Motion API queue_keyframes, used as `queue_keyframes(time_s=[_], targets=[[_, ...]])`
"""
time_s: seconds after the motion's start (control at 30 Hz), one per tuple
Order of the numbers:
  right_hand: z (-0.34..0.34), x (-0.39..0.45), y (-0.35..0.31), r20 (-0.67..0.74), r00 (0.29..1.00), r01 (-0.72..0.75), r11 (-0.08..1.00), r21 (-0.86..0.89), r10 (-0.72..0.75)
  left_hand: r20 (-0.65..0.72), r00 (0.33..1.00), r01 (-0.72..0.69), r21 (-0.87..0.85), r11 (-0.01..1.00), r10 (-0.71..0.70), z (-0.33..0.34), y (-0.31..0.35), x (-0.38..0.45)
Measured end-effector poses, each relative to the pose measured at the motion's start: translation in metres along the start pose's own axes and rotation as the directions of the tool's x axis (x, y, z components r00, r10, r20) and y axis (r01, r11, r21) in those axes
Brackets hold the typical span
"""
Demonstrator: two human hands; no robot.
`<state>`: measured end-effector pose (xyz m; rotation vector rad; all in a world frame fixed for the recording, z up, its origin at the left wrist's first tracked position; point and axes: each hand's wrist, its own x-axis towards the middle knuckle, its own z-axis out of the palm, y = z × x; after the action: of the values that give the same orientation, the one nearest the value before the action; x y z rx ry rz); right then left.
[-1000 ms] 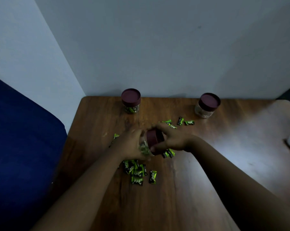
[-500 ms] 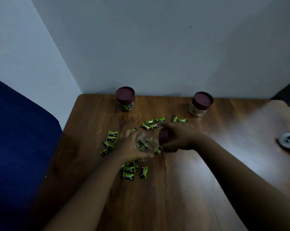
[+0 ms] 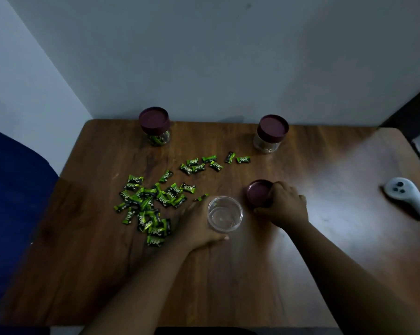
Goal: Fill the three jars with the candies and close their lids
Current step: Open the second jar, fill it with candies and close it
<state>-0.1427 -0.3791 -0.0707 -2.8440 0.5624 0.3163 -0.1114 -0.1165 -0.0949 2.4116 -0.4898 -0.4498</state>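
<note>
Open jar, clear and empty, upright on the table near its middle, cupped from the left by the left hand, fingers curled round the wall and thumb along the near side. Just right of it, the loose maroon lid, flat on the wood, pinched at its rim by the right hand. Left of the jar, the main heap of green candies, a smaller scatter farther back. At the far edge, a lidded jar with candies on the left and a lidded jar on the right, seemingly empty. Well to the right, a white controller. Likely trouble: light, empty jar tipped or slid if released too soon or bumped while scooping; slick wrappers spilled past the mouth or swept off the left edge; lid parked close enough to be knocked; far jars forgotten, still needing opening and filling.
</note>
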Motion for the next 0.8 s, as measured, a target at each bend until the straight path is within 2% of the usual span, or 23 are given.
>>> queue_keyframes(time_s=[0.1,0.17,0.23,0.3,0.37,0.4,0.47,0.53,0.57,0.63,0.73,0.8], targets=[[-0.006,-0.003,0.005,0.066,0.998,-0.018,1.000,-0.001,0.018,0.077,0.997,0.012,0.096,0.995,-0.020,0.004,0.003,-0.001],[-0.016,-0.001,-0.008,0.033,0.999,0.023,0.998,0.067,-0.025,0.109,0.993,0.018,0.194,0.981,-0.040,0.000,-0.002,-0.005],[-0.026,0.002,-0.033,-0.059,0.991,0.126,0.982,0.142,-0.119,0.108,0.993,0.027,0.258,0.966,-0.057,-0.008,-0.012,-0.012],[-0.029,0.005,-0.068,-0.153,0.952,0.289,0.945,0.156,-0.266,0.067,0.994,0.070,0.264,0.962,-0.091,-0.022,-0.026,-0.024],[-0.026,0.005,-0.109,-0.151,0.901,0.429,0.889,0.160,-0.408,-0.016,0.990,0.140,0.248,0.959,-0.140,-0.037,-0.041,-0.039],[-0.022,0.005,-0.130,-0.092,0.889,0.459,0.870,0.179,-0.449,-0.055,0.984,0.176,0.243,0.954,-0.168,-0.045,-0.049,-0.046],[-0.007,0.003,-0.167,0.129,0.884,0.424,0.887,0.183,-0.450,-0.107,0.971,0.235,0.233,0.944,-0.215,-0.060,-0.065,-0.061],[0.013,-0.001,-0.197,0.341,0.860,0.376,0.923,0.081,-0.380,-0.137,0.959,0.272,0.225,0.935,-0.246,-0.076,-0.083,-0.076],[0.023,-0.004,-0.207,0.380,0.850,0.378,0.925,0.040,-0.364,-0.151,0.955,0.283,0.225,0.932,-0.254,-0.084,-0.091,-0.082],[0.040,-0.011,-0.226,0.328,0.856,0.413,0.910,0.029,-0.399,-0.181,0.945,0.310,0.213,0.927,-0.274,-0.097,-0.106,-0.094],[0.052,-0.009,-0.253,0.124,0.890,0.447,0.893,-0.051,-0.439,-0.200,0.940,0.314,0.200,0.928,-0.275,-0.111,-0.124,-0.101],[0.058,-0.007,-0.269,0.113,0.867,0.494,0.868,-0.059,-0.486,-0.189,0.944,0.307,0.199,0.931,-0.271,-0.118,-0.135,-0.099]])
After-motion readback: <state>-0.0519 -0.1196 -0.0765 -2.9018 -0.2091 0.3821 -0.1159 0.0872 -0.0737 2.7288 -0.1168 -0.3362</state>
